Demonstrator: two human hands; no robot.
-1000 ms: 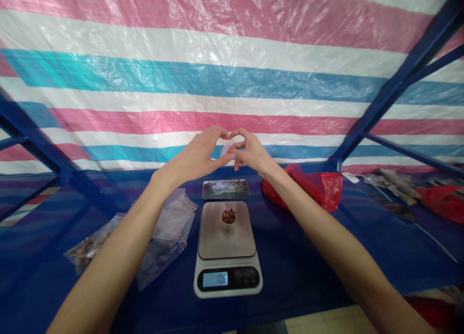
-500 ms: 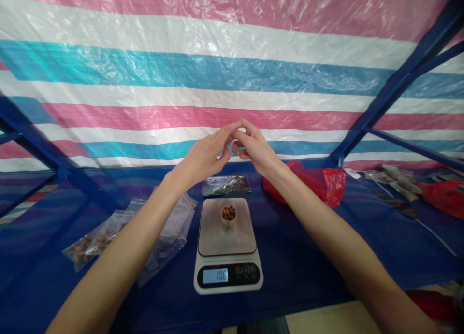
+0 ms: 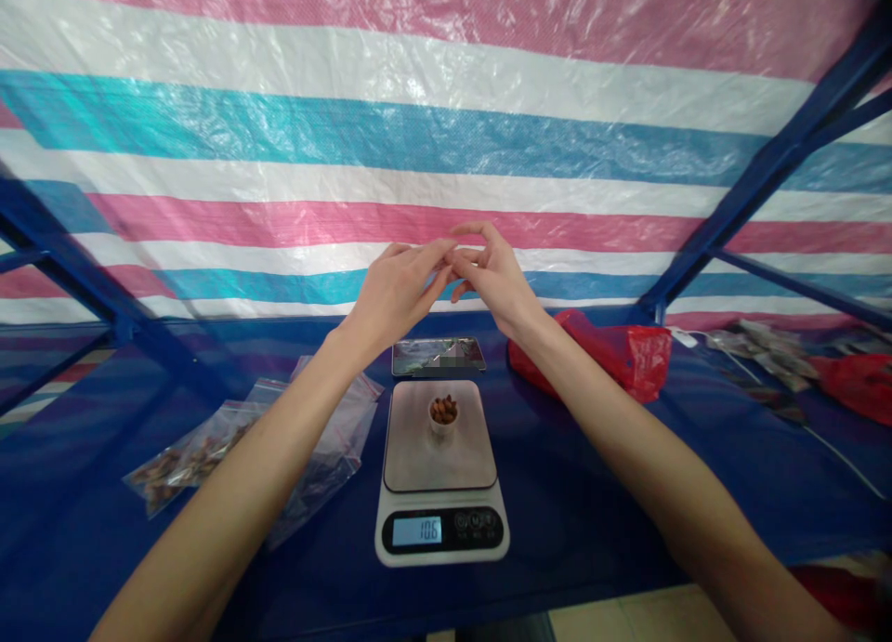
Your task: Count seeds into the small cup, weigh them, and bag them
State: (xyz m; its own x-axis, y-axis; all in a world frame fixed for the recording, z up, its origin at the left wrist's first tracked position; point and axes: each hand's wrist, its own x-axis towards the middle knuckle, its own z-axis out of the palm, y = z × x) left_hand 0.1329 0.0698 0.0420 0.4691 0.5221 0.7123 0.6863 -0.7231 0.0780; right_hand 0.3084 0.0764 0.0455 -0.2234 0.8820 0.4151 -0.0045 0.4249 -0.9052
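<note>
My left hand (image 3: pixel 396 287) and my right hand (image 3: pixel 499 281) are raised beyond the scale, fingertips meeting. The left fingers stretch out to the right. On the right hand the index finger arches above the others, and the fingers stand apart. Nothing held shows in either hand. Below them a kitchen scale (image 3: pixel 440 465) reads 10.6. On its metal plate stands a small cup (image 3: pixel 443 429) filled with brown nuts (image 3: pixel 443 408) that look like almonds. A smartphone (image 3: pixel 438 356) lies just behind the scale.
Left of the scale lie clear zip bags (image 3: pixel 327 456), and a zip bag of nuts (image 3: pixel 188 461). A red plastic bag (image 3: pixel 645 359) is at the right. Farther right are a cable (image 3: pixel 846 461) and grey packets (image 3: pixel 770 349). Blue metal bars (image 3: pixel 753 191) frame a striped tarp (image 3: pixel 432 66).
My fingers have loosened from their closer clasp; the left fingers are straighter and the right index finger has lifted. The scale reading stays the same.
</note>
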